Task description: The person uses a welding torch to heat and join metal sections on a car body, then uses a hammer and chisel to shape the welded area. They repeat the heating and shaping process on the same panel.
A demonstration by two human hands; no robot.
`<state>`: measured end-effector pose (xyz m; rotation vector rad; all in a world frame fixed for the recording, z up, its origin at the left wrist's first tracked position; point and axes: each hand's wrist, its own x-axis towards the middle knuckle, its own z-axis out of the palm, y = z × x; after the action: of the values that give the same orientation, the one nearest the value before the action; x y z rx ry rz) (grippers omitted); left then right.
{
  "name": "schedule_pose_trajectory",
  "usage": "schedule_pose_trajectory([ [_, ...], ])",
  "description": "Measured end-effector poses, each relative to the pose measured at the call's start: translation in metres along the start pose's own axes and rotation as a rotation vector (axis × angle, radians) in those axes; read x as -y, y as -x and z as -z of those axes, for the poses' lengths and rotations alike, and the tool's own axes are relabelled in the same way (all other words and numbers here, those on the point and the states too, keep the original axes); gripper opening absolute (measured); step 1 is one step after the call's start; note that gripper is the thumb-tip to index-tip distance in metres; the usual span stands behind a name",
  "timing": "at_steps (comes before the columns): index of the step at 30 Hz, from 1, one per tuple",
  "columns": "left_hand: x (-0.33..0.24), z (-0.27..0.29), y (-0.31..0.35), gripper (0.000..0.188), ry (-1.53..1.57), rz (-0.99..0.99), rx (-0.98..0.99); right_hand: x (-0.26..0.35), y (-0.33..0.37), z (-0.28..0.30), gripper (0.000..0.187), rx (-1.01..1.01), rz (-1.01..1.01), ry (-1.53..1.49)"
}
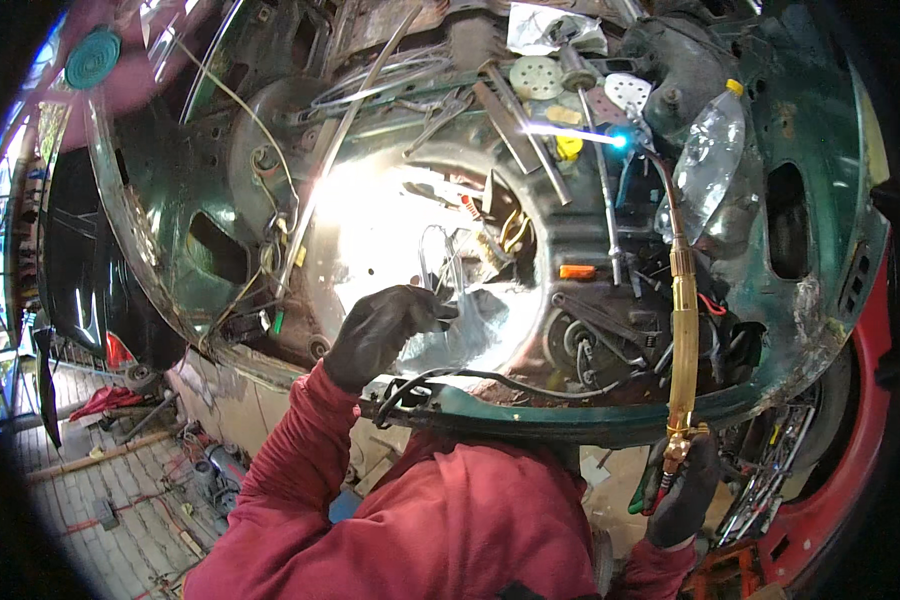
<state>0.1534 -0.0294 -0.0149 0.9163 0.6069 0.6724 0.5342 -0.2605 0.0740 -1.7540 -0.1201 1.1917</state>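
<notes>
My right hand [686,490], in a dark glove, is wrapped round the valve end of a brass gas torch [684,330]. The torch points away from me, and its bent tip burns with a bright blue-white flame [575,133] that shoots leftward. My left hand [385,332], also gloved, is over the near side of a round well [545,300] in a car's boot floor, its fingers curled in. A bent silvery wire [438,250] rises beside those fingertips; whether they grip it I cannot make out. Glare washes out much of the well.
Beyond the well lie metal strips [507,128], pliers [438,122], sanding discs [536,77] and a long rod [602,190]. A clear plastic bottle [708,160] lies right of the torch tip. Orange plastic [577,271] and spanners [600,325] sit nearby. A black cable [490,385] crosses the boot's near edge.
</notes>
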Motion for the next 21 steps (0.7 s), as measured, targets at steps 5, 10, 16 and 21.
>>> schedule_pose_trajectory([
  [5,-0.002,0.028,0.024,0.052,-0.402,0.221,-0.347,-0.047,-0.015,0.036,0.037,0.012,0.124,0.198],
  [10,0.004,0.099,0.065,0.062,-0.348,0.276,-0.3,-0.072,-0.031,0.047,0.037,-0.081,0.128,0.605],
  [16,-0.003,0.169,0.117,0.041,-0.013,0.693,-0.507,-0.057,-0.062,0.029,0.042,-0.141,0.264,0.675],
  [21,-0.005,0.193,0.13,0.077,0.208,0.653,-0.456,0.006,-0.099,-0.019,0.046,0.025,0.193,0.732],
])
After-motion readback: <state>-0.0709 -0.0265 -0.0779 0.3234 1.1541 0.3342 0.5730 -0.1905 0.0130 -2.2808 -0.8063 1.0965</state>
